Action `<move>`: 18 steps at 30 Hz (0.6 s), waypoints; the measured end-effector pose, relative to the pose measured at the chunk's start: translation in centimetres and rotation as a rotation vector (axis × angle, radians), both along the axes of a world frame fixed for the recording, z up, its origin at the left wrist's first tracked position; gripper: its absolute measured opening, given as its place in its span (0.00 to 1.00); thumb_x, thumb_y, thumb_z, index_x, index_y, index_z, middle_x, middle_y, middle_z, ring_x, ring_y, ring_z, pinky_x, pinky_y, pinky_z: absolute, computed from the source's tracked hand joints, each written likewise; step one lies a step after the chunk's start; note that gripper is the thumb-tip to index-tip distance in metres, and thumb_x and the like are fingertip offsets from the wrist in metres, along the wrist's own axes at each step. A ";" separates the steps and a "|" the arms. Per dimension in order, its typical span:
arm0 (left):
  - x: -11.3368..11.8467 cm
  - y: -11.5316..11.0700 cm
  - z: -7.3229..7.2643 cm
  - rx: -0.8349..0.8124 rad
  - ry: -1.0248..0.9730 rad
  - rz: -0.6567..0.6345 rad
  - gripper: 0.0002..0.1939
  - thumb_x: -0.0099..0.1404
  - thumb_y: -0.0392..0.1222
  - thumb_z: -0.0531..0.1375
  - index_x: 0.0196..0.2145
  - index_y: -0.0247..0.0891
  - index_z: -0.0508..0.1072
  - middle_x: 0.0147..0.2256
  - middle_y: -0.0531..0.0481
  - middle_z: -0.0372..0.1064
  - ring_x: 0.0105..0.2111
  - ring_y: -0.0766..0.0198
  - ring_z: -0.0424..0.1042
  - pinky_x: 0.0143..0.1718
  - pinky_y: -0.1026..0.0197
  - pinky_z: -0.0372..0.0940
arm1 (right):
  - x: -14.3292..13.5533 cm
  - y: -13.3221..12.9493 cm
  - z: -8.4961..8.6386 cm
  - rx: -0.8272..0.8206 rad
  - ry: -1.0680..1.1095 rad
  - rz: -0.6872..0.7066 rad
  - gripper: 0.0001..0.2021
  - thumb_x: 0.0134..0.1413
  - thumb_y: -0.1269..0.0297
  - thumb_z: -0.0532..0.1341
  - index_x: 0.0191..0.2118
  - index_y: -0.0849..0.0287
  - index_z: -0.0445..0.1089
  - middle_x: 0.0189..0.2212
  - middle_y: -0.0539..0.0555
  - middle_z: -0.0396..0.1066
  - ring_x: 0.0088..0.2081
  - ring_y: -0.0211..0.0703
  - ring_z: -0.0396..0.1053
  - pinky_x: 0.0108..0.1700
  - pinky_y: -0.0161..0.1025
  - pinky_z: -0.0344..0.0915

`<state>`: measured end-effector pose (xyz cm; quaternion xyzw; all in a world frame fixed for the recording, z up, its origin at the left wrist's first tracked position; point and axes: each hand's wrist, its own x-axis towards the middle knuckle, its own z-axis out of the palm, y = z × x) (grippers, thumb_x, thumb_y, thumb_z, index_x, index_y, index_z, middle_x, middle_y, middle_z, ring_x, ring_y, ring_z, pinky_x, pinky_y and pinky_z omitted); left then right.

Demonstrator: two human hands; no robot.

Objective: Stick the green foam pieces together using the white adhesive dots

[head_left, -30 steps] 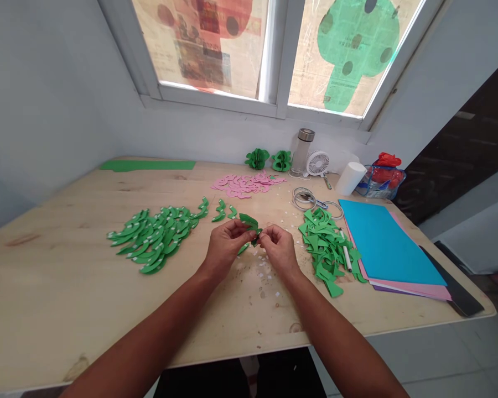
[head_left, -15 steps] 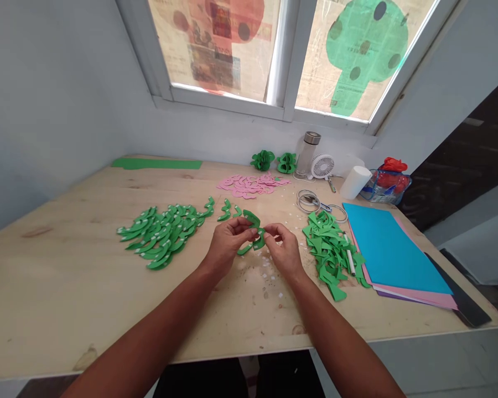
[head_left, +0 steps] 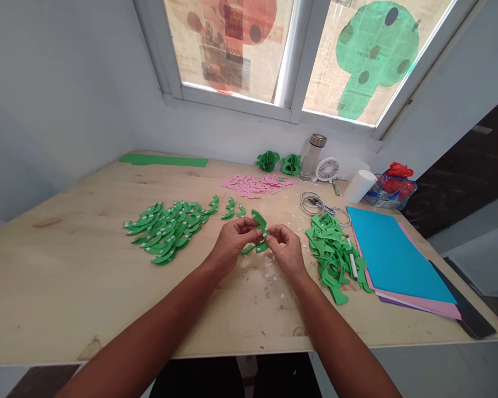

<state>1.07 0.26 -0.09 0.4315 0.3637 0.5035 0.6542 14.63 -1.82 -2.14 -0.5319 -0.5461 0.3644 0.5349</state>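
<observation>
My left hand [head_left: 231, 241] pinches a curved green paper piece [head_left: 258, 219] between thumb and fingers, above the middle of the table. My right hand [head_left: 289, 253] is closed at the same piece's right end, where a small white square shows near the thumb. Whether the green parts between my hands are one piece or two joined ones is hard to tell. Below my left fingers lies another green curved piece [head_left: 248, 249]. Several similar ones [head_left: 229, 208] rest just beyond, and a large heap of green curved pieces [head_left: 170, 231] with white squares spreads to the left.
Green offcuts [head_left: 327, 251] with a white marker [head_left: 352, 261] lie right of my hands, beside blue sheets [head_left: 398, 254]. Behind are pink cutouts [head_left: 253, 186], tape rolls [head_left: 311, 203], green paper ornaments [head_left: 268, 161], a bottle [head_left: 313, 157] and a small fan [head_left: 327, 168]. Tiny white bits dot the table.
The view has turned slightly, so everything sits a little further right. My right fingertips have shifted at the green piece, and a white square now shows by the thumb.
</observation>
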 end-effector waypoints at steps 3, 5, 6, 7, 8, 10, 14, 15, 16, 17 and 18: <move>0.0 0.0 -0.1 0.011 0.030 -0.010 0.11 0.44 0.38 0.68 0.26 0.34 0.72 0.22 0.54 0.69 0.23 0.67 0.68 0.29 0.64 0.63 | -0.1 0.1 0.0 -0.029 0.050 0.032 0.04 0.45 0.65 0.61 0.27 0.59 0.68 0.24 0.49 0.69 0.27 0.38 0.65 0.31 0.36 0.59; -0.1 0.2 -0.1 0.022 0.050 -0.006 0.10 0.45 0.38 0.68 0.26 0.34 0.73 0.22 0.54 0.69 0.23 0.67 0.68 0.29 0.64 0.63 | -0.1 0.1 0.0 -0.055 0.119 0.061 0.05 0.44 0.64 0.61 0.26 0.59 0.67 0.23 0.49 0.67 0.25 0.37 0.64 0.29 0.35 0.58; -0.2 0.3 -0.2 0.027 0.056 -0.002 0.09 0.46 0.39 0.68 0.27 0.35 0.73 0.22 0.53 0.69 0.23 0.67 0.68 0.29 0.64 0.63 | -0.1 0.1 0.0 -0.069 0.156 0.073 0.05 0.44 0.63 0.62 0.26 0.59 0.67 0.22 0.48 0.67 0.25 0.37 0.63 0.28 0.34 0.58; -0.3 0.4 -0.2 0.032 0.056 0.002 0.09 0.47 0.39 0.67 0.27 0.35 0.74 0.23 0.53 0.69 0.23 0.67 0.68 0.29 0.64 0.63 | -0.2 0.1 0.0 -0.081 0.189 0.083 0.06 0.43 0.63 0.63 0.26 0.59 0.67 0.22 0.48 0.66 0.25 0.37 0.63 0.27 0.34 0.57; -0.4 0.6 -0.2 0.035 0.048 0.006 0.09 0.47 0.39 0.67 0.28 0.35 0.74 0.24 0.53 0.70 0.24 0.67 0.68 0.29 0.64 0.63 | -0.2 0.1 0.0 -0.092 0.215 0.093 0.07 0.43 0.62 0.63 0.25 0.59 0.67 0.21 0.48 0.66 0.25 0.36 0.62 0.27 0.34 0.57; -0.7 0.8 -0.2 0.029 0.016 0.008 0.09 0.48 0.40 0.67 0.28 0.35 0.76 0.27 0.51 0.71 0.25 0.67 0.68 0.29 0.64 0.64 | -0.2 0.0 0.1 -0.114 0.252 0.117 0.08 0.42 0.61 0.64 0.26 0.59 0.67 0.21 0.47 0.65 0.24 0.36 0.61 0.26 0.33 0.55; -1.2 1.1 -0.1 -0.009 -0.038 -0.031 0.10 0.48 0.42 0.67 0.29 0.35 0.77 0.30 0.47 0.73 0.27 0.65 0.69 0.30 0.63 0.65 | -0.2 -0.2 0.3 -0.151 0.299 0.173 0.09 0.42 0.60 0.65 0.26 0.59 0.67 0.21 0.47 0.65 0.23 0.34 0.59 0.25 0.32 0.53; -1.3 1.2 -0.1 -0.014 -0.040 -0.038 0.11 0.48 0.42 0.67 0.29 0.34 0.77 0.29 0.47 0.73 0.27 0.65 0.69 0.30 0.63 0.65 | -0.2 -0.2 0.3 -0.156 0.304 0.184 0.10 0.41 0.59 0.65 0.26 0.59 0.68 0.21 0.47 0.65 0.23 0.34 0.59 0.26 0.32 0.54; -1.3 1.2 0.0 -0.015 -0.041 -0.040 0.11 0.47 0.43 0.68 0.28 0.34 0.77 0.29 0.47 0.73 0.27 0.65 0.69 0.30 0.63 0.65 | -0.2 -0.2 0.2 -0.157 0.305 0.193 0.10 0.41 0.59 0.65 0.26 0.59 0.68 0.21 0.47 0.65 0.23 0.34 0.60 0.26 0.32 0.54; -1.3 1.1 0.0 -0.015 -0.040 -0.037 0.11 0.47 0.43 0.68 0.28 0.34 0.77 0.29 0.47 0.73 0.27 0.65 0.69 0.30 0.63 0.65 | -0.2 -0.2 0.1 -0.157 0.304 0.201 0.10 0.41 0.59 0.65 0.26 0.59 0.68 0.22 0.47 0.65 0.24 0.34 0.60 0.26 0.32 0.54; -1.3 1.1 0.1 -0.015 -0.037 -0.031 0.11 0.47 0.43 0.68 0.27 0.34 0.76 0.28 0.47 0.73 0.27 0.65 0.69 0.30 0.63 0.65 | -0.1 -0.2 0.1 -0.156 0.301 0.207 0.10 0.41 0.58 0.65 0.27 0.59 0.68 0.22 0.47 0.65 0.24 0.35 0.60 0.26 0.33 0.55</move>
